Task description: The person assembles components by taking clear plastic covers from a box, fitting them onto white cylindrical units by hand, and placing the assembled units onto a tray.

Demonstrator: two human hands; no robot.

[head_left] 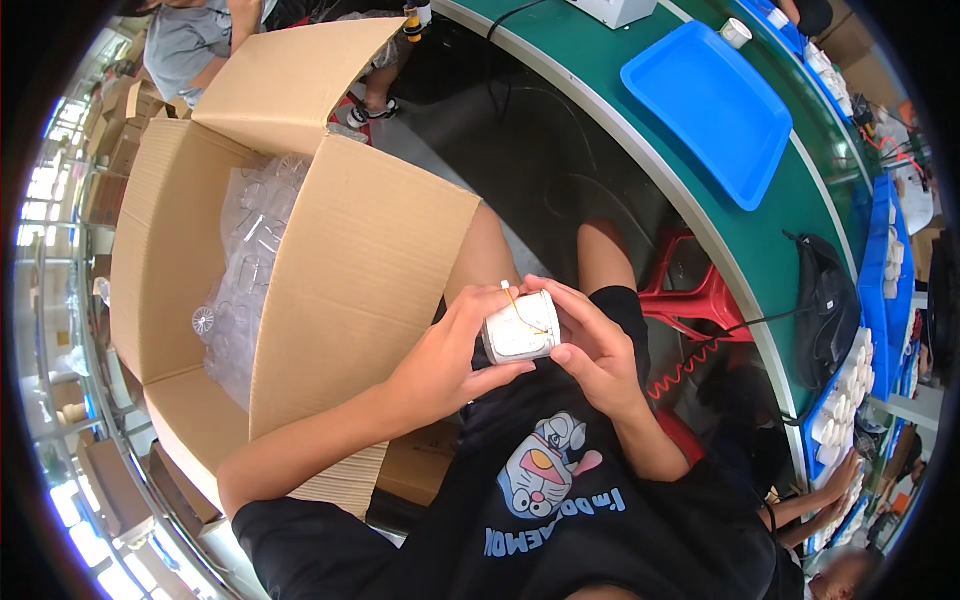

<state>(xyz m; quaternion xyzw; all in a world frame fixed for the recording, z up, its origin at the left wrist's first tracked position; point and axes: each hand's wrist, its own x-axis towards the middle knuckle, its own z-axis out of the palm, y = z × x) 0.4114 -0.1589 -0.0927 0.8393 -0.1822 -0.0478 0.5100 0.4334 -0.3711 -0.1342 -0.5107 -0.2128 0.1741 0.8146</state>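
A seated worker in a black T-shirt with a cartoon print holds a small white cup above the lap, between both hands. The left hand has its grip closed around the cup's left side, thumb along the lower edge; the right hand grasps the opposite end, fingers at the top and thumb near the rim. A thin orange wire crosses the cup's side, ending in a small white plug near the left fingertips. At the worker's left stands an open cardboard box with clear plastic pieces inside. Ahead and to the right, a blue tray lies on a curved green counter, a second white cup just beside its far edge. A black bag sits farther along the counter, near a red stool and a coiled red cord. Beyond the box, a person in a grey shirt is partly visible.
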